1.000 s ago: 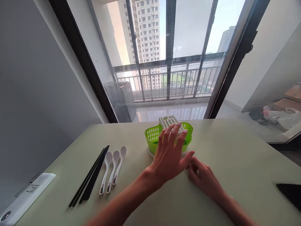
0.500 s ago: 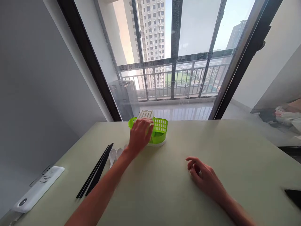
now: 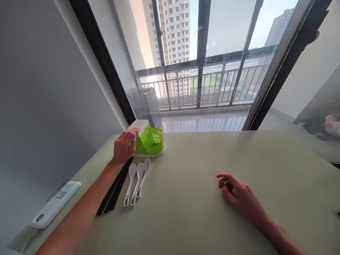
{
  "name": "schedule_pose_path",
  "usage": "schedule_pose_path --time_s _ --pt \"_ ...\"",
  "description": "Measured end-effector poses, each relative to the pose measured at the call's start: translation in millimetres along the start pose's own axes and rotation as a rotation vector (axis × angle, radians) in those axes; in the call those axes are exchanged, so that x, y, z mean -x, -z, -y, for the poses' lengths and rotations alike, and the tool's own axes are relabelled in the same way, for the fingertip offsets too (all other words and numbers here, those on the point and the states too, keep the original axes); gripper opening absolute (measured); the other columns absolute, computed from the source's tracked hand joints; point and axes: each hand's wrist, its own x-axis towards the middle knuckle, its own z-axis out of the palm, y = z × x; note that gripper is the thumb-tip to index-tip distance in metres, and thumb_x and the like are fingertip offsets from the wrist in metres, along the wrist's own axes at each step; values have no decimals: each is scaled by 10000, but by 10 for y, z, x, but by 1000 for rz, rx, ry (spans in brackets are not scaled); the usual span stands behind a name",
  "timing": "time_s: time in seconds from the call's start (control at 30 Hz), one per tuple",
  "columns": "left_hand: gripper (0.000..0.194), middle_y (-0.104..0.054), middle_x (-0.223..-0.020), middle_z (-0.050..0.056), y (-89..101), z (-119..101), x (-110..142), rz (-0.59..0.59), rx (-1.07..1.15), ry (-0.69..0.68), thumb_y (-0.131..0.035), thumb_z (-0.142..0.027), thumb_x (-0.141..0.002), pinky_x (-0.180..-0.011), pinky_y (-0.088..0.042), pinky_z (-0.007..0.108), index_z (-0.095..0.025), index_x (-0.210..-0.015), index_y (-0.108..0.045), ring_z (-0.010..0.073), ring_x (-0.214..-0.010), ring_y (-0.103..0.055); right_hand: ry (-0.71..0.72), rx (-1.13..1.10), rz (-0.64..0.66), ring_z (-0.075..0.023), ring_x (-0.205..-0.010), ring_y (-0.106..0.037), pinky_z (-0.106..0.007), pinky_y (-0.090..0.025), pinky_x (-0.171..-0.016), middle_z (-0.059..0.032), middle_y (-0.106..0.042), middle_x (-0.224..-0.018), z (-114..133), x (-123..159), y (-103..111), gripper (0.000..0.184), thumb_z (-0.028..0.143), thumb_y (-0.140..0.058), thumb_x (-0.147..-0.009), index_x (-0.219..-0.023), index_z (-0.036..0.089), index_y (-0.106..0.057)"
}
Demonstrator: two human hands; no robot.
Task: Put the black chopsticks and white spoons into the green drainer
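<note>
My left hand (image 3: 123, 148) is at the far left part of the table, its fingers closed over the left side of a green utensil holder (image 3: 154, 150). This holder has a slotted white top (image 3: 140, 124), a pierced basket side and a white base. My palm hides its left end. Three white spoons (image 3: 140, 171) lie side by side just in front of it. Black chopsticks (image 3: 117, 193) lie to their left, partly under my left forearm. My right hand (image 3: 239, 194) rests on the table at the right, fingers loosely bent and apart, holding nothing.
A white power strip (image 3: 57, 203) lies along the table's left edge. The pale green table (image 3: 191, 212) reaches to a glazed sliding door, with a balcony behind it. A dark object (image 3: 338, 214) shows at the right edge of view.
My left hand has shifted the utensil holder to the left, to behind the chopsticks and spoons. The spoons now show fully. My right hand stays resting; the view has turned slightly.
</note>
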Motion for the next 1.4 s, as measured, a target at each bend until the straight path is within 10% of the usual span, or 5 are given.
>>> schedule_pose_path --time_s 0.3,0.47,0.77,1.4 --pt "282 -680 -1306 86 19 -48 9 -4 -65 10 -353 -299 -1058 -1116 -438 406 -216 -1159 -602 220 -1282 -591 -34 -3 15 -121 -587 -550 -231 -472 -571 14 -667 -853 -38 21 -31 251 250 -445 -931 -1147 271 -571" --pt "196 -655 -1313 92 -194 -427 241 -25 43 -14 -433 -266 -1019 -1119 -411 450 -230 -1141 -581 237 -1290 -562 -41 2 28 -114 -569 -534 -228 -474 -572 17 -662 -859 -48 30 -41 241 248 -450 -932 -1137 274 -576" --pt "356 -577 -598 -39 -906 -1299 992 613 757 415 -426 -469 -1027 -527 -387 240 -203 -1039 -662 115 -504 -487 -67 32 41 -125 -596 -556 -237 -483 -589 16 -665 -857 -69 49 -52 228 285 -438 -961 -1127 280 -594" --pt "333 -501 -610 -57 -837 -1356 944 721 647 435 -475 -386 -999 -549 -324 204 -179 -894 -714 93 -563 -414 4 120 79 -104 -593 -621 -192 -501 -573 23 -686 -850 -111 69 -23 192 272 -455 -976 -1082 279 -615"
